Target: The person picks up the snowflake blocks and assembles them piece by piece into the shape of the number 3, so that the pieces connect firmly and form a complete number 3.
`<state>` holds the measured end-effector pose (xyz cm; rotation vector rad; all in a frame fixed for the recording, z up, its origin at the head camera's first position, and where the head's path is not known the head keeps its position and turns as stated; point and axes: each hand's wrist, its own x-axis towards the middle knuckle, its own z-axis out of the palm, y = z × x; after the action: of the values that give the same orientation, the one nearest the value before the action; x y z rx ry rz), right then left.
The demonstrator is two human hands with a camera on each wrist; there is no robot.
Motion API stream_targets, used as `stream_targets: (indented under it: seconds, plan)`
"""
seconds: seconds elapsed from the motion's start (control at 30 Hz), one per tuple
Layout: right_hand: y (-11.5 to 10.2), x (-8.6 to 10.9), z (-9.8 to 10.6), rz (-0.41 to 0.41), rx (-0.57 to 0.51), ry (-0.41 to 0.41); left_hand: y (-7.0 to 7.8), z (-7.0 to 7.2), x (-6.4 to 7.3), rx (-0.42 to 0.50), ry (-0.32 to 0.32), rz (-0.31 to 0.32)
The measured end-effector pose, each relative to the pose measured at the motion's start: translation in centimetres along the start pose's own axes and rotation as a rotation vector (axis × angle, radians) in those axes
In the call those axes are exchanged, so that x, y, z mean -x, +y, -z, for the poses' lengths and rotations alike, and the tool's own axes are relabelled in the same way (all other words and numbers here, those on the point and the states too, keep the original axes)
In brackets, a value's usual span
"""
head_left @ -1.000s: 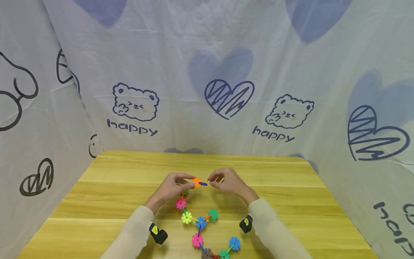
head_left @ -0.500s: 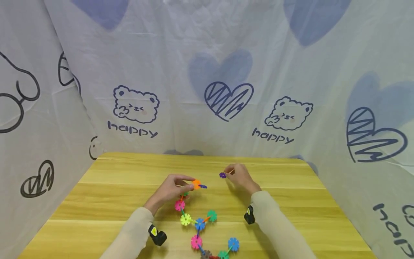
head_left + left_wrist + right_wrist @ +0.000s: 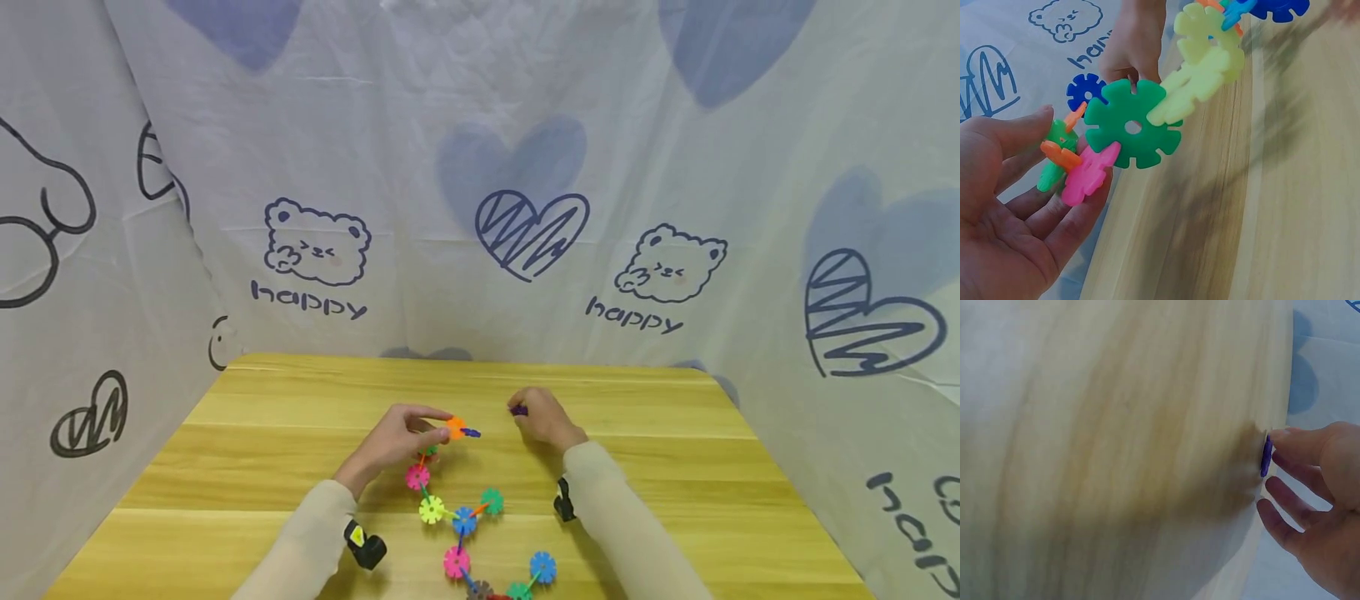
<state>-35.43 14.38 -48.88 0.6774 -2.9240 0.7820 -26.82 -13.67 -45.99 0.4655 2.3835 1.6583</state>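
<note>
My left hand (image 3: 393,440) pinches the end of a chain of slotted, flower-shaped plastic discs, at the orange disc (image 3: 455,427). A dark blue disc (image 3: 1086,92) is slotted onto it and points toward the right hand. Close by in the left wrist view are a pink disc (image 3: 1090,174), a large green disc (image 3: 1116,134) and pale yellow discs (image 3: 1200,81). My right hand (image 3: 543,417), apart from the chain, pinches a small purple disc (image 3: 1267,456), seen nearly edge-on, between thumb and index finger.
The chain runs back toward me over the wooden table (image 3: 637,500), with a pink disc (image 3: 457,562), a blue disc (image 3: 543,567) and a green side disc (image 3: 492,501). Patterned white cloth (image 3: 420,275) hangs behind and beside the table.
My right hand has moved right, away from the dark blue disc, and the purple disc has come into view. Since then the hand has turned, bringing that disc edge-on. The left hand stays nearly still.
</note>
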Motion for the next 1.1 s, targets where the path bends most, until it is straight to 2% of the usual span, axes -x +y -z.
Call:
stream_targets:
  seconds: [0.2, 0.33, 0.77, 0.93, 1.1]
  plan:
    - [-0.2, 0.1, 0.0, 0.027, 0.003, -0.01, 0.0, 0.0, 0.0, -0.006, 0.009, 0.011]
    - [-0.3, 0.3, 0.2, 0.036, 0.004, -0.059, 0.1, -0.1, 0.0, -0.01, 0.013, 0.015]
    - [0.3, 0.9, 2.0, -0.004, -0.04, -0.203, 0.2, -0.1, 0.1, -0.014, 0.001, 0.003]
    - [0.5, 1.2, 2.3, -0.059, -0.12, -0.182, 0.2, -0.2, 0.0, 0.01, -0.003, 0.005]
    - [0.0, 1.5, 2.7, -0.061, -0.287, -0.211, 0.2, -0.2, -0.1, 0.026, 0.001, 0.006]
